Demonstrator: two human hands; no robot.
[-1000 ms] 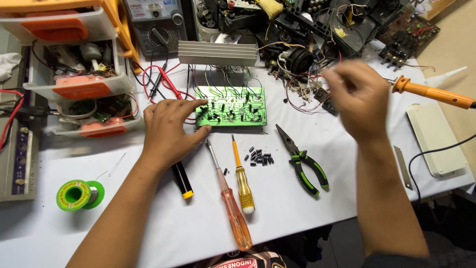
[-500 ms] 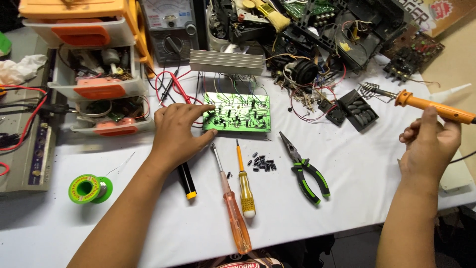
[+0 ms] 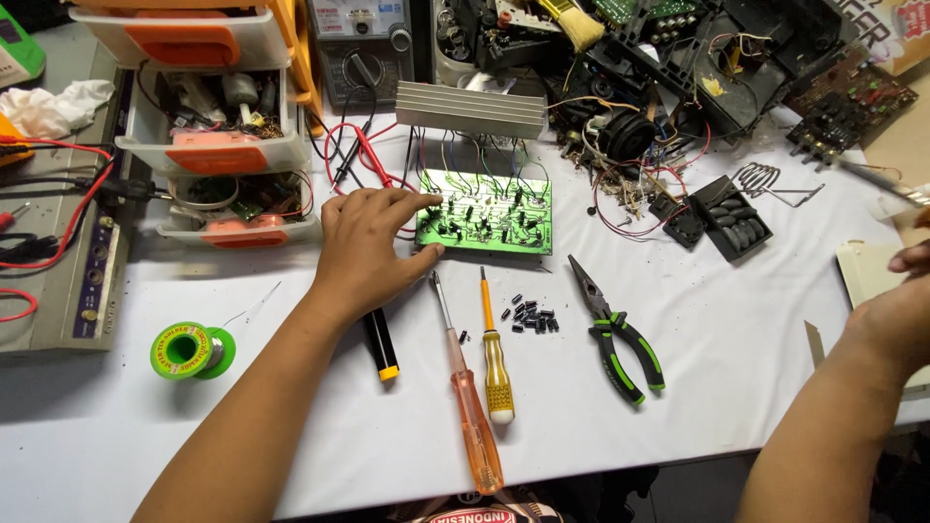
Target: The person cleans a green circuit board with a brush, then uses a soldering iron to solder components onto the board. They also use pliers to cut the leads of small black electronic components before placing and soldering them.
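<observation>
While the left hand (image 3: 363,254) lies open and flat on the worktop (image 3: 736,349), its fingertips (image 3: 429,201) touch the left edge of the green circuit board (image 3: 486,216), which sits near the back middle, just in front of a ribbed metal heat sink (image 3: 472,109). At the right edge, the right hand (image 3: 901,315) is half out of view, so whether it grips anything cannot be told. Two screwdrivers (image 3: 475,407), small black parts (image 3: 530,316) and green-handled pliers (image 3: 618,334) lie toward the front edge.
</observation>
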